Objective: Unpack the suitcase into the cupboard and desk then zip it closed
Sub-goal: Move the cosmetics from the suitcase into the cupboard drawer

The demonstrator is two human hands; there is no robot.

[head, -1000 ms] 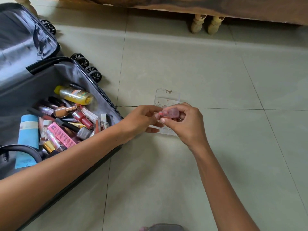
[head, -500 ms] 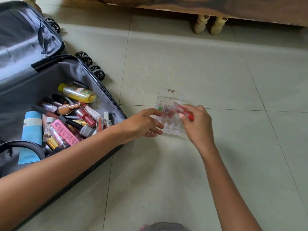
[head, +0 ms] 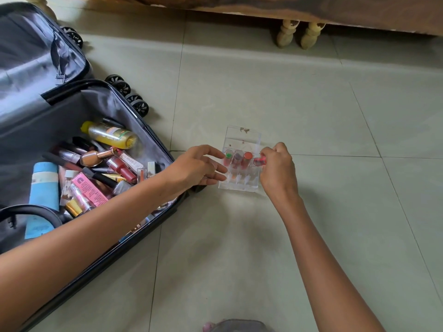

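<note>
- Suitcase (head: 96,109): lies open on the tiled floor (head: 275,92) at left, wheels (head: 129,92) toward the far side; the near half holds loose cosmetics.
- Contents visible: yellow bottle (head: 110,135), blue tube (head: 44,185), pink box (head: 88,190), among lipsticks and small bottles.
- Clear organizer (head: 242,140): stands on the floor just right of the suitcase, between the two hands; three small tubes (head: 247,158) stand upright in its back row.
- Right hand (head: 278,168): fingers curled, pinching a red tube (head: 260,161) at the organizer's right end.
- Left hand (head: 194,168): fingers loose and extended, grasping nothing, fingertips (head: 223,169) at the organizer's left side; contact cannot be told.
- Turned wooden legs (head: 297,34) of furniture stand at the far edge.
</note>
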